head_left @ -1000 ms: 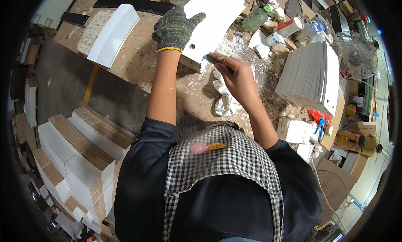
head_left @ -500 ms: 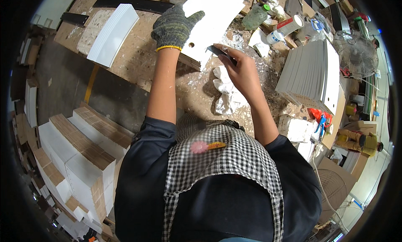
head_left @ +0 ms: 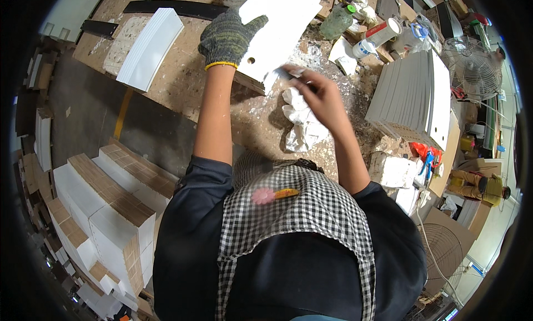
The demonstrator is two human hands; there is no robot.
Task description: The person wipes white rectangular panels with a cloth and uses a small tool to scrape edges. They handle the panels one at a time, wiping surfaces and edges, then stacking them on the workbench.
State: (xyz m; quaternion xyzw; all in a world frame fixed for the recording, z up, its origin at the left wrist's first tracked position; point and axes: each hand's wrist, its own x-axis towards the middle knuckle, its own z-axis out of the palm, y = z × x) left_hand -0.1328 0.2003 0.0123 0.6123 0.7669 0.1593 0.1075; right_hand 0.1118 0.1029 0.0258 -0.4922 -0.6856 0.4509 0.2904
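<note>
My left hand [head_left: 229, 39], in a dark grey-green knitted glove with a yellow cuff, grips the left edge of a white panel [head_left: 277, 29]. Its thumb lies across the panel's top face, while the other fingers are at the side. A round hole shows near the panel's near end. My bare right hand [head_left: 319, 96] is closed on a dark, flat scraper [head_left: 286, 72], blurred by motion, just off the panel's near right corner. Below that hand, a crumpled white cloth [head_left: 302, 121] lies on the stained workbench [head_left: 255, 121].
Left of the glove stands a stack of white curved boards [head_left: 150, 49]. More white boards [head_left: 408, 96] are stacked at right, near a fan [head_left: 472, 68]. A green-capped bottle [head_left: 337, 22] and a tube [head_left: 383, 32] stand behind. White-and-brown stacks [head_left: 105, 210] fill the lower left.
My right hand has shifted slightly with the scraper, whose blade now sits just off the panel corner and is blurred. My left hand stays on the panel.
</note>
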